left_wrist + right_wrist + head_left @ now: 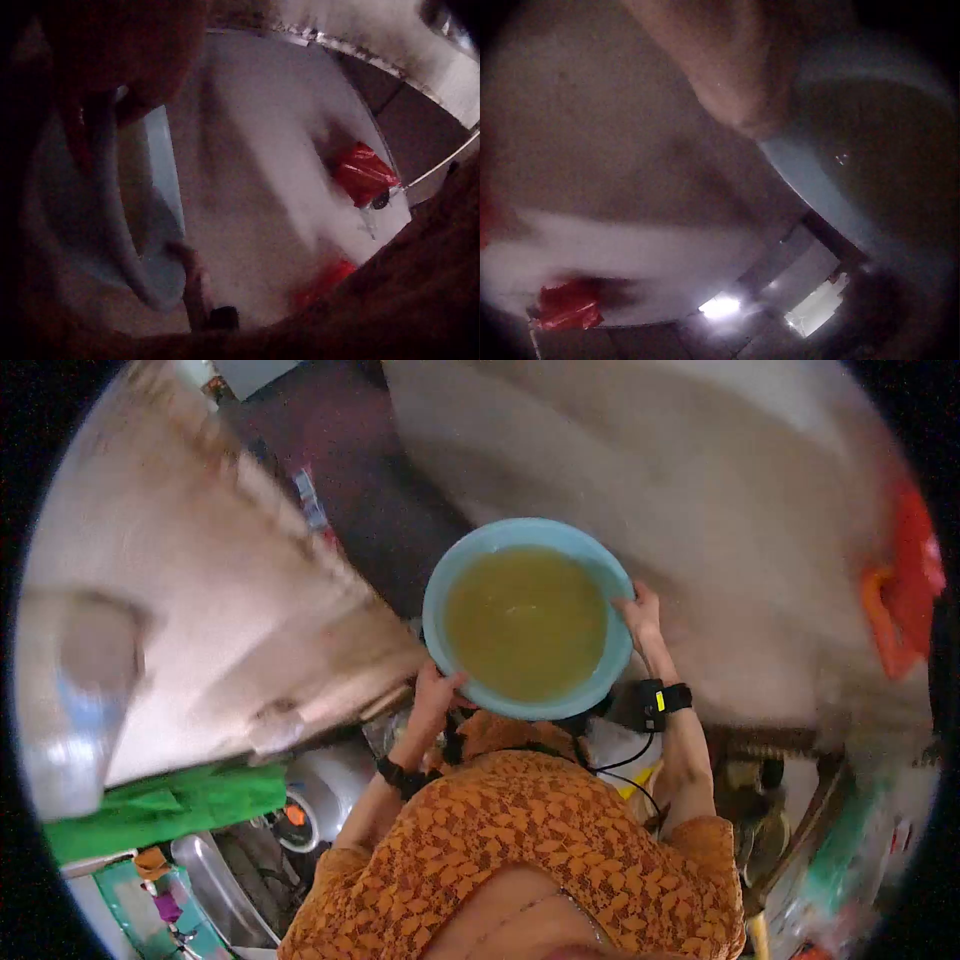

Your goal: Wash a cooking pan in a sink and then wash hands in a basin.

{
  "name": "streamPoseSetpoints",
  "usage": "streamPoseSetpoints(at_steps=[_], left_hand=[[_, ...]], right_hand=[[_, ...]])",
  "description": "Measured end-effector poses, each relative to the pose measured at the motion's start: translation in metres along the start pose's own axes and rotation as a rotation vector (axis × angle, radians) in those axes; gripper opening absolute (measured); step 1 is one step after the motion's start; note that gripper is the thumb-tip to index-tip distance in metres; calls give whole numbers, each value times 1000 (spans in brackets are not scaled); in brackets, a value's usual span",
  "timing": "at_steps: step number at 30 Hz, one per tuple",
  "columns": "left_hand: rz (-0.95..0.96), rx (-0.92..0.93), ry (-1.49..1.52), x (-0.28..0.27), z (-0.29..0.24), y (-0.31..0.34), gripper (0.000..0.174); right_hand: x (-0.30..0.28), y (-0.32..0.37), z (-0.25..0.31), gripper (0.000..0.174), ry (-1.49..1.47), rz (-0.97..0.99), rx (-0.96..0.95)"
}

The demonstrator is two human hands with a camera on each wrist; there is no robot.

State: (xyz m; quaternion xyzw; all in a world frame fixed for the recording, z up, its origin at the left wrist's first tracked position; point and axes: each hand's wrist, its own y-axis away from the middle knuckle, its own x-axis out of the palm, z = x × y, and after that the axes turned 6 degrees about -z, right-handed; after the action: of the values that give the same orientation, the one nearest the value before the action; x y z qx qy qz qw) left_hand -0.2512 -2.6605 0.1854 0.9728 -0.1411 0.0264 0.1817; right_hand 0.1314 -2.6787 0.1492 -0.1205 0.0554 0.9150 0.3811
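Note:
A light blue plastic basin [530,705] with cloudy yellowish-brown liquid [525,620] is held in front of the body, over the floor. My left hand [437,695] grips its rim at the near left, thumb over the edge. On the right side, my right hand [641,610] grips the rim the same way, thumb on top. In the left wrist view the basin's pale rim [120,217] runs under dark, dim fingers. The right wrist view has the basin wall [810,180] beside my hand; most fingers are hidden beneath it.
Pale surfaces lie to the left [220,580] and right, blurred. A green cloth [180,810] and a metal sink-like tray [215,885] are at lower left. Red plastic [905,590] sits at far right. A dark floor strip [370,490] runs beyond the basin.

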Motion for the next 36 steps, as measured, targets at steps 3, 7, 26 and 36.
streamPoseSetpoints(at_steps=[3,7,26,36], left_hand=[[-106,-2,-15,30,-32,-37,38],[-291,-59,131,46,-9,-77,41],[-911,9,-32,-52,-159,-382,36],[-1147,-54,200,-150,-237,-544,45]], right_hand=[[19,-77,1,32,222,8,-200],[47,-118,69,40,130,143,-66],[461,-467,111,25,-118,794,-287],[732,-592,227,25,-1,1091,-502]])
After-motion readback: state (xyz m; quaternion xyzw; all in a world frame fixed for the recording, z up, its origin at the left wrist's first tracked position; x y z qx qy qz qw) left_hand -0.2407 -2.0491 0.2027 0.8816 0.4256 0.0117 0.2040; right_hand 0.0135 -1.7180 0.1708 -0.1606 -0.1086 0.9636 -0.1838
